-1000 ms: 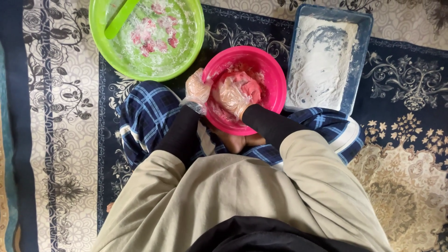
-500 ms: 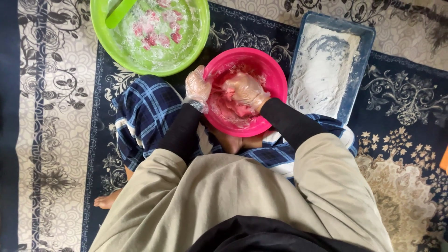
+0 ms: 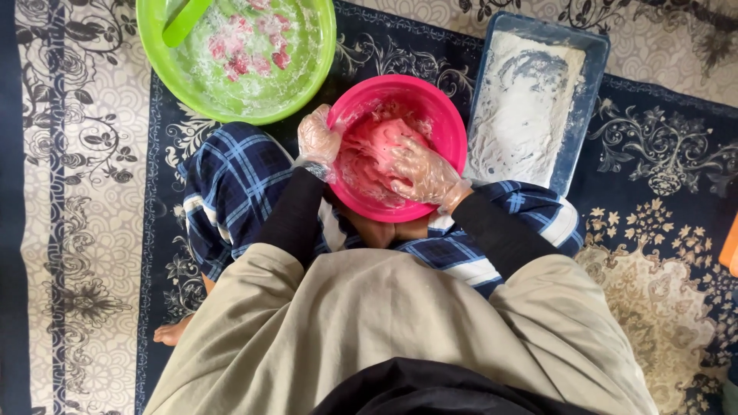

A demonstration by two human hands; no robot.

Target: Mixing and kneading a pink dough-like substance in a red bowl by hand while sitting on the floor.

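On the lap, pink bowl (image 3: 453, 127) resting, gloved left hand (image 3: 317, 140) clenching its rim, gloved right hand (image 3: 421, 170) pressing open-palmed into pink mixture (image 3: 377, 150), green bowl (image 3: 307, 84) and floured blue tray (image 3: 580, 115) sitting beyond on carpet (image 3: 77, 192).

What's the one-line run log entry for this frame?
left hand: gloved, grips pink bowl rim | right hand: gloved, in pink mixture | green bowl: pink pieces | blue tray: white powder

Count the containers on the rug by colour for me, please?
Green bowl: 1
Pink bowl: 1
Blue tray: 1
Total: 3
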